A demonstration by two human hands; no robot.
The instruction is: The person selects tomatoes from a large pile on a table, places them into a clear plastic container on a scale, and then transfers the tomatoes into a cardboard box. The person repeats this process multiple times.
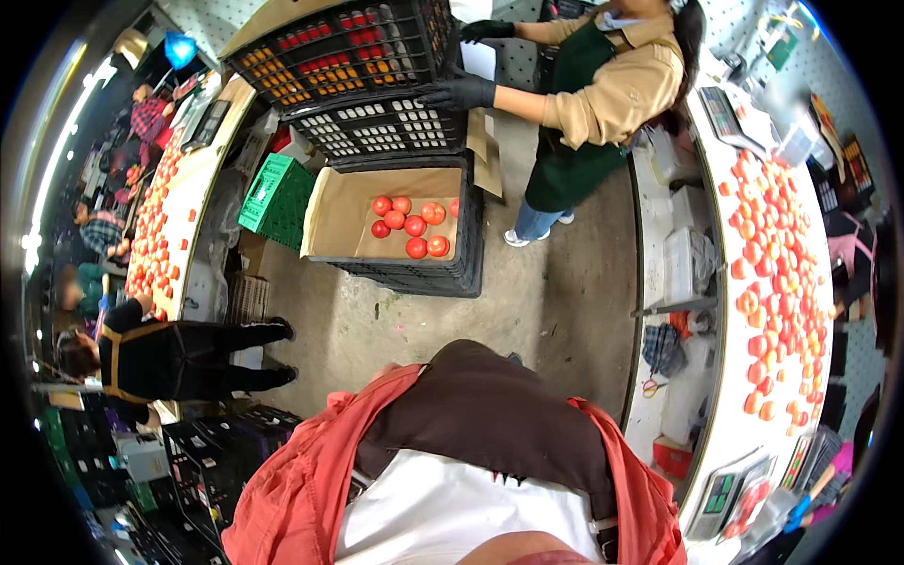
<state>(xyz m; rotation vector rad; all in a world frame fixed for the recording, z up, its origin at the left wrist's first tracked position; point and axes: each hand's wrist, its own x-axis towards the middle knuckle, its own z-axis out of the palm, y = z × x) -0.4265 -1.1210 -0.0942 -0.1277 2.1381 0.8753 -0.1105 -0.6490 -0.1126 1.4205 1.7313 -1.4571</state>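
Note:
Both of my hands are out of view; only my red jacket, dark brown apron and white shirt show below. On the floor before me stands a stack of black plastic crates. The top one is lined with brown paper, and several red tomatoes lie in it, mostly toward its right side. Behind it rises another stack, whose upper black crate shows red and orange contents through its slots. A co-worker's black-gloved hand touches that stack.
A co-worker in a green apron stands ahead on the concrete floor. Tomatoes cover the right table and the left table. A digital scale sits at near right. A green crate leans at left, and another person stands there.

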